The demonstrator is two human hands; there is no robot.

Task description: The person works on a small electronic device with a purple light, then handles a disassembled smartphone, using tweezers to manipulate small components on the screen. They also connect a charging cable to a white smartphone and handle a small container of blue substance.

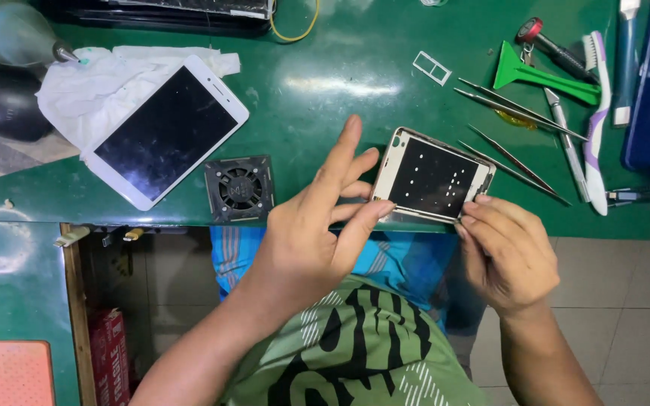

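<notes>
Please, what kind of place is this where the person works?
Probably a phone repair bench. The hands hold an opened phone frame over a green table; a detached white screen, tweezers and a green pry tool lie nearby.

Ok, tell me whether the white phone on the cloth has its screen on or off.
Off: the white phone lies face up with an evenly dark screen.

Bare green bench (325, 83) beyond the phone frame (432, 179); tweezers (517, 162) crowding its right, small fan (240, 188) left.

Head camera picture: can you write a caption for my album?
Both hands, left hand and right hand, hold a phone frame over a green table.
</notes>
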